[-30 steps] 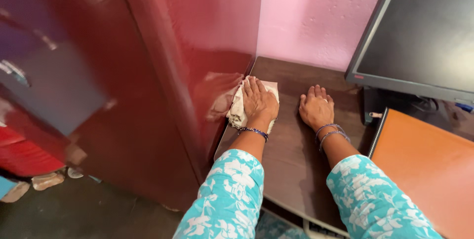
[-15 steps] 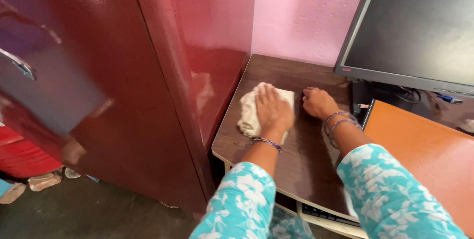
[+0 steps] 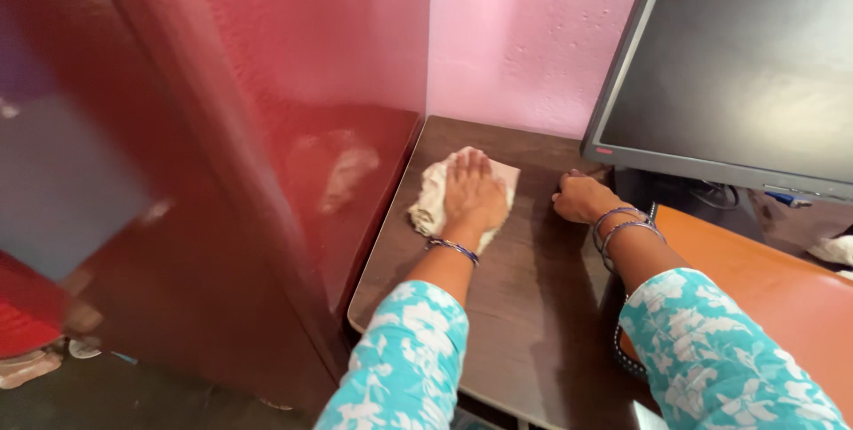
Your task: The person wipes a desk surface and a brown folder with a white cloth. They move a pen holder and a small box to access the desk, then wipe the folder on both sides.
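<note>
My left hand [image 3: 472,193] lies flat, palm down, on a crumpled cream cloth [image 3: 433,202] pressed to the dark brown wooden desk [image 3: 524,306]. The cloth sits near the desk's back left corner, close to the red cabinet. My right hand [image 3: 582,198] rests on the desk with its fingers curled under, just below the lower left corner of the black monitor [image 3: 746,75]. Bangles ring both wrists, and both sleeves are turquoise with white flowers.
A glossy dark red cabinet [image 3: 267,128] stands along the desk's left edge. A pink wall [image 3: 524,39] backs the desk. An orange board [image 3: 782,288] lies at the right under the monitor, with cables behind it. Dark floor shows at lower left.
My left hand has slid the cloth across the desk towards the back, and my right hand has moved under the monitor's corner and curled its fingers. The view has shifted closer.
</note>
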